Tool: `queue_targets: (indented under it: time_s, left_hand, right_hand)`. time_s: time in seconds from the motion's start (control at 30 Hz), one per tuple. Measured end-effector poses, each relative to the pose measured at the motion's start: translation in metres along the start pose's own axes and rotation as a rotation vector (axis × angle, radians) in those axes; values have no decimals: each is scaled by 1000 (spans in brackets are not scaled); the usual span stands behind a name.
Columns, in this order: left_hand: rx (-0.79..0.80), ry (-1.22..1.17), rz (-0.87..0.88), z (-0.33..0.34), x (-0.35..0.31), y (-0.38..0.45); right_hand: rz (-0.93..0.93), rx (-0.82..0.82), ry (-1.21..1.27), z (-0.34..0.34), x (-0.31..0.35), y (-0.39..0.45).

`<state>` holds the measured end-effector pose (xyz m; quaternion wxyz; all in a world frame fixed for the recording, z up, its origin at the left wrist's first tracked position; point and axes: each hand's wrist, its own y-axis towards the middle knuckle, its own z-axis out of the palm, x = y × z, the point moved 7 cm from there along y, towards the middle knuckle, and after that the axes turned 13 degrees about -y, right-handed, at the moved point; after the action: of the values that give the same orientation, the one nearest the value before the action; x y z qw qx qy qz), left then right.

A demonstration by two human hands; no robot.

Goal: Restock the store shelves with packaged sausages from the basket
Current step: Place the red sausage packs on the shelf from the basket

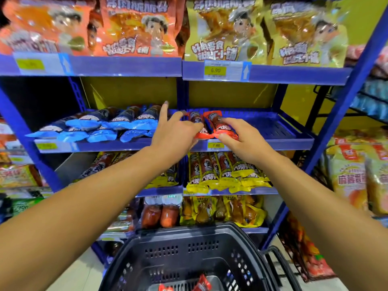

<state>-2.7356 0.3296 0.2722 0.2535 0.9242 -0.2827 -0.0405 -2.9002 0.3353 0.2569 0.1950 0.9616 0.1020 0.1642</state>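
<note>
The basket (189, 255) was cut off by the bottom edge; the left price label (30, 64) was too blurred to read.

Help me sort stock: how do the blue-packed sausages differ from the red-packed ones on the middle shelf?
The blue-packed sausages fill the left tray, many, untouched; the red-packed sausages are just two at the right tray's left end, under the left hand and right hand. Both lie lengthwise, same label design.
</note>
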Motion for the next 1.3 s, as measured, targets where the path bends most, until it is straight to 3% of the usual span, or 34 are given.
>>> queue_targets:
  time_s: [0.47, 0.83, 1.1, 1.3]
  left_hand:
    - [10, -11, 6, -1, 2, 1]
    - [87, -72, -29, -6, -6, -1]
    - [-66, -206, 38, -30, -26, -61]
    - [-2, -293, -12, -3, -31, -130]
  right_hand:
    - [16, 130, -203, 4, 4, 15]
    - [70, 120, -214, -9, 6, -1]
    - [-83, -106, -450, -15, 48, -69]
    - [-152, 49, -507, 37, 61, -146]
